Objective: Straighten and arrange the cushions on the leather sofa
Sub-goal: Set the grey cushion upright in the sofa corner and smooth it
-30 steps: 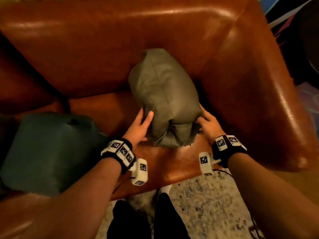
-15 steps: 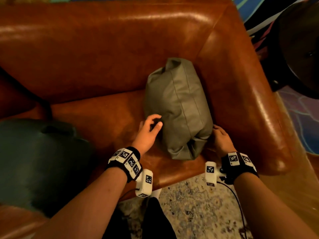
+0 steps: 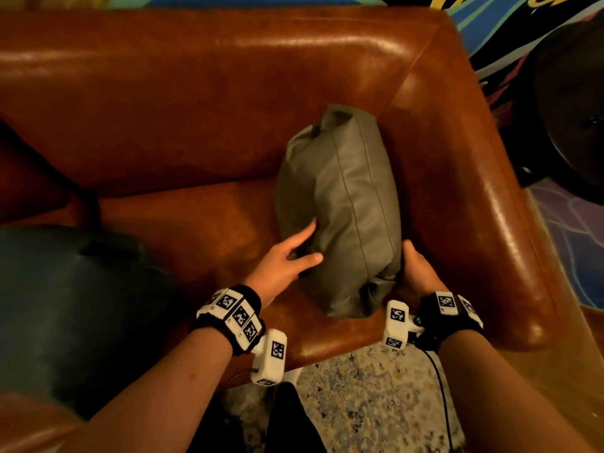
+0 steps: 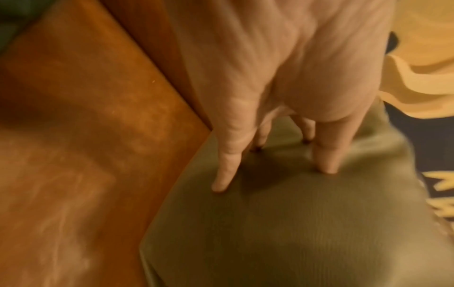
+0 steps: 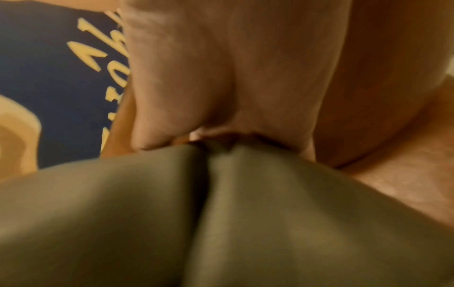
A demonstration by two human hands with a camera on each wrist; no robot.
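Note:
An olive-grey cushion (image 3: 346, 204) stands on its edge in the right corner of the brown leather sofa (image 3: 196, 103), leaning toward the armrest (image 3: 483, 197). My left hand (image 3: 295, 253) lies against the cushion's left face with straight, spread fingers. In the left wrist view these fingertips (image 4: 221, 184) press into the olive-grey cushion (image 4: 294, 233). My right hand (image 3: 413, 268) holds the cushion's lower right edge, thumb on top and fingers hidden behind it. The right wrist view shows the olive-grey cushion (image 5: 221, 223) bunched into a fold at my palm (image 5: 221, 77).
A dark green cushion (image 3: 68, 308) lies on the seat at the left. A patterned rug (image 3: 366, 397) covers the floor in front of the sofa. A dark round piece of furniture (image 3: 575, 109) stands beyond the armrest, at the right.
The olive-grey cushion has moved right, closer to the armrest. My left hand's fingers, curled half a second ago, are straight and spread on the cushion's side. My right hand stays at the cushion's right edge.

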